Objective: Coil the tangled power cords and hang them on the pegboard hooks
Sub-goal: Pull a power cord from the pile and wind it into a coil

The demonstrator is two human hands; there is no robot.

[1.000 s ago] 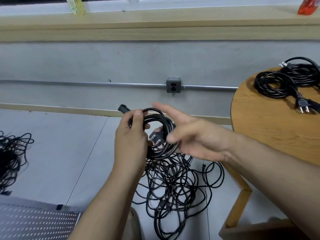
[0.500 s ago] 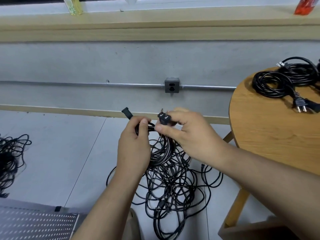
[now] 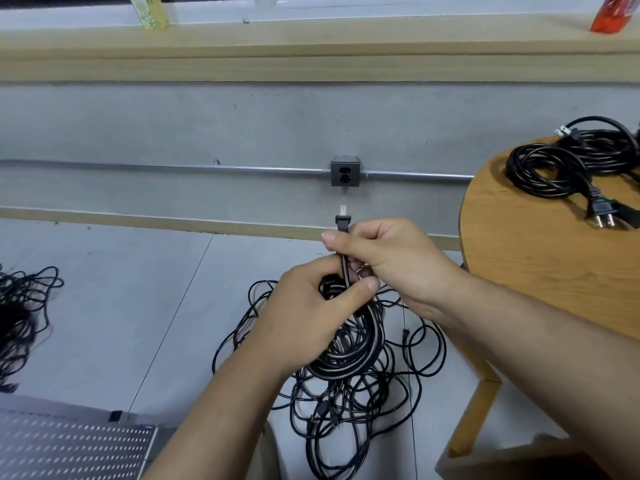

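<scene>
My left hand (image 3: pixel 308 313) grips the top of a coiled black power cord (image 3: pixel 349 355) that hangs below it. My right hand (image 3: pixel 384 258) pinches the same cord just under its two-prong plug (image 3: pixel 343 221), which points up above my fingers. Beneath both hands a tangled heap of black cords (image 3: pixel 346 420) lies on the grey floor. A corner of the white pegboard (image 3: pixel 69 452) shows at the bottom left; no hooks are visible on it.
A round wooden table (image 3: pixel 540 278) stands at right with coiled black cords (image 3: pixel 568 164) on it. Another cord tangle (image 3: pixel 20 317) lies at the left edge. A wall socket (image 3: pixel 345 173) sits on a metal conduit straight ahead.
My right hand took hold of the plug end, raised it upright and brought the cord down across the coil. My left hand kept its grip and the coil hangs lower.
</scene>
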